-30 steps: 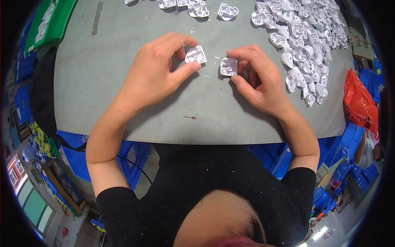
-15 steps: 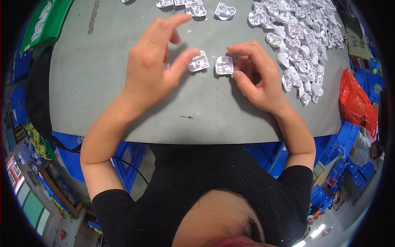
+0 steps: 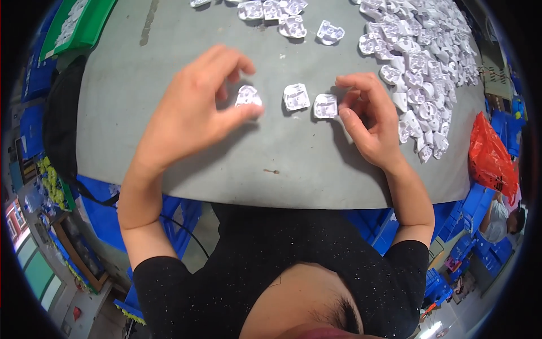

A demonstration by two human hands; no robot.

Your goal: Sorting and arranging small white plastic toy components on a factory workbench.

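Three small white moulded plastic parts lie apart in a loose row on the grey table, hollow sides up. Around the leftmost part [image 3: 248,96] my left hand [image 3: 195,107] curves with thumb and fingers spread; its thumb tip overlaps the lower edge of the part. The middle part [image 3: 296,97] sits by itself. Close to the right part [image 3: 326,106] is my right hand [image 3: 372,121], its fingers curled but apart and its thumb tip beside the part's edge. Whether the thumb touches it, I cannot tell. Neither hand grips anything.
A big heap of the same white parts [image 3: 420,68] covers the table's right side. Several more [image 3: 292,26] lie along the far edge. A green tray [image 3: 90,28] with white pieces stands far left, a red plastic bag [image 3: 491,158] hangs at right. Blue crates [image 3: 99,217] are below the table.
My left hand has drawn back leftward from the middle part, uncovering the leftmost one. My right hand stays by the right part. The whole view has shifted slightly.
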